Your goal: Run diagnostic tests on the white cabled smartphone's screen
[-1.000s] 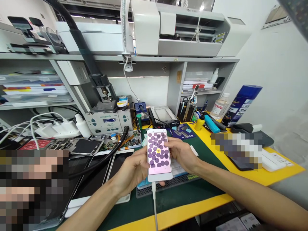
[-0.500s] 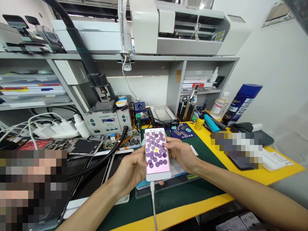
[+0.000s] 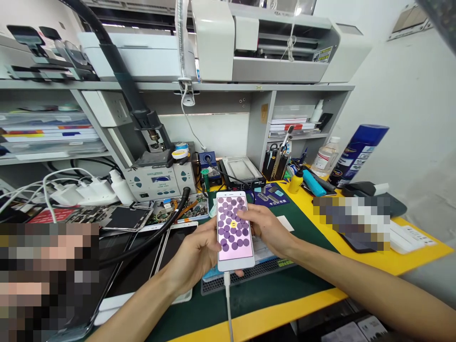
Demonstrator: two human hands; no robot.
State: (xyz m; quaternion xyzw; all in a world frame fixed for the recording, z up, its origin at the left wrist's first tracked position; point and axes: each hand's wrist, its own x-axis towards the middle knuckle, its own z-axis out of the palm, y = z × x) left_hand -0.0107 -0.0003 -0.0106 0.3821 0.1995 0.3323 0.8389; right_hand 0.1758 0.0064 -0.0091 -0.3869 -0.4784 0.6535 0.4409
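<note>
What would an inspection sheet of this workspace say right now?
Surface: green mat with a yellow border.
Job's things: white phone, screen lit with purple circles.
Clutter: parts tray, yellow bottle, blue can.
Hands: left hand holds the phone's left side; right hand at its right side, thumb over the screen, contact unclear.
Cables: white cable plugged into the phone's lower end; black hose crosses in front of the parts tray.
Surroundings: gray shelf bearing a white machine; pixelated patches unreadable.
</note>
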